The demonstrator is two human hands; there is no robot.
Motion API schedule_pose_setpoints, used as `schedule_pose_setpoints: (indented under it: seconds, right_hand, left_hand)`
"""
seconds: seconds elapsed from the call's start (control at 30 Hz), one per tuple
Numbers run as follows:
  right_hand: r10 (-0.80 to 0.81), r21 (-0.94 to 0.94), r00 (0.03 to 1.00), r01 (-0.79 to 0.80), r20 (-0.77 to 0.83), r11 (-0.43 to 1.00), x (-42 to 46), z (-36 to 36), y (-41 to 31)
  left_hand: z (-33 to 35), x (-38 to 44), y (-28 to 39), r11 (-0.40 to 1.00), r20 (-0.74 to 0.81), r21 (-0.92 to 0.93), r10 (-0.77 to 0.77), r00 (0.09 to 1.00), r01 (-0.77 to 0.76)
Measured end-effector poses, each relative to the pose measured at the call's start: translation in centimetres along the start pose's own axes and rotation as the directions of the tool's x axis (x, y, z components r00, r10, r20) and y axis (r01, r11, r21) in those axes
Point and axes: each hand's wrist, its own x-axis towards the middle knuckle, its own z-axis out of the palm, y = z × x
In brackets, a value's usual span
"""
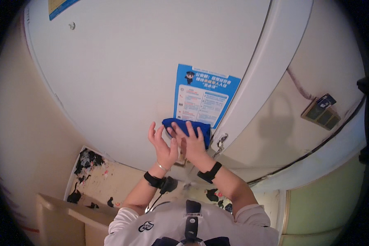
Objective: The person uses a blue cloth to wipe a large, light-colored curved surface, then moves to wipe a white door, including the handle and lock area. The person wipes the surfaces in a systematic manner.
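A white door (126, 77) fills the middle of the head view, with a blue printed poster (207, 92) on it. A dark blue cloth (204, 132) covers something at the poster's lower edge, near the door's right side. My right hand (192, 144) is in front of the cloth, fingers spread; whether it touches the cloth I cannot tell. To its left my left hand (164, 147) is raised with fingers apart and nothing in it. Both wrists bear black straps, and a bracelet circles the left one.
A door lock fitting with a chain (222, 140) is at the frame's edge. On the right wall hangs a switch panel (321, 113) with a card in it. Black scraps (87, 161) litter the floor at lower left. A tan piece of furniture (77, 215) stands below.
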Motion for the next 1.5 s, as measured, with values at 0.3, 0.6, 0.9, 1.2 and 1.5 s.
schedule_pose_setpoints:
  seconds: [0.3, 0.6, 0.9, 1.2, 1.5]
  right_hand:
    - [-0.063, 0.029, 0.99, 0.067, -0.127, 0.997, -1.1, -1.1, 2.3]
    - [0.111, -0.108, 0.849, -0.193, -0.517, 0.975, -1.4, -11.3, 8.2]
    - [0.276, -0.035, 0.839, -0.33, -0.469, 0.943, -10.4, -2.5, 9.1]
    - [0.553, 0.205, 0.823, -0.523, -0.134, 0.827, -19.7, 4.4, 5.2]
    - [0.496, 0.123, 0.651, -0.53, -0.575, 0.839, -11.2, -5.3, 14.8]
  left_hand:
    - [-0.2, -1.6, 1.2, 0.999, 0.147, -0.01, -0.035, 0.988, 0.037]
    - [3.6, -2.0, 3.8, 0.988, 0.19, -0.155, 0.048, 0.981, -0.018]
    - [6.6, -4.2, 5.7, 0.966, 0.364, -0.258, 0.097, 0.926, 0.0]
    - [7.2, -6.6, 5.9, 0.965, 0.559, -0.256, 0.197, 0.806, -0.059]
    - [8.6, -9.8, 5.9, 0.96, 0.526, -0.275, 0.192, 0.828, -0.048]
